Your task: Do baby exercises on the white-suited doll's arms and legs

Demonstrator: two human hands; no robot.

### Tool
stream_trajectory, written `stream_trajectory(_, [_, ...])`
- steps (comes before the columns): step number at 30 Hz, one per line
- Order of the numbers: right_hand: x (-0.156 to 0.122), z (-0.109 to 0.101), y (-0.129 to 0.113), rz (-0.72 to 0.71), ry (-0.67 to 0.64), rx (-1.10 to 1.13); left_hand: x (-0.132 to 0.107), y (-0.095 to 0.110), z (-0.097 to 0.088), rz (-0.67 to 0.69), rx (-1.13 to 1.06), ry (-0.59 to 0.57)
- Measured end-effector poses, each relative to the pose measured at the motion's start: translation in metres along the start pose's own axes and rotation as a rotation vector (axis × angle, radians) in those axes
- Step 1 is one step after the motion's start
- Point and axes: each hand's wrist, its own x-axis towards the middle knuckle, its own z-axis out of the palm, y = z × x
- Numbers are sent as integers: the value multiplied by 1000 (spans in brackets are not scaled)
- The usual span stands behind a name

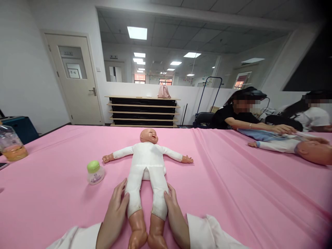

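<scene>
A baby training doll (146, 166) lies on its back on a pink-covered table (52, 200), head away from me and arms spread. It wears a white body suit, and its bare lower legs point towards me. My left hand (115, 207) rests against the outer side of the doll's right leg, and my right hand (173, 209) lies against the outer side of its other leg. Neither hand visibly closes around a leg. White sleeves cover both my wrists. A small green-capped bottle (95, 173) stands left of the doll's hip.
A clear bottle with orange liquid (12, 145) stands at the far left table edge. To the right, a co-worker's hand (284, 129) rests on a second doll (293, 145). Another person (308, 116) sits beyond. Low shelving (143, 110) stands behind the table.
</scene>
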Motion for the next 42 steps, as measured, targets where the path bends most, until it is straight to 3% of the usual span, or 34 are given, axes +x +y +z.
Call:
stream_trajectory(7, [-14,5,-10,17,-76,10,-26,6,8,-54,119,-55])
stream_trajectory(18, [-18,8,3,10,-91,-14,-29,-13,9,172,235,-166])
stream_trajectory(28, [-23,13,5,53,-89,0,-34,0,12,190,334,-40])
stream_trajectory(37, [-29,12,1,9,-158,192,-39,1,13,214,296,-58])
stream_trajectory(39, [-30,11,4,-11,-218,299,-42,5,10,301,313,-84])
stream_trajectory(42, [-33,12,8,-3,-319,441,-45,9,6,600,387,-214])
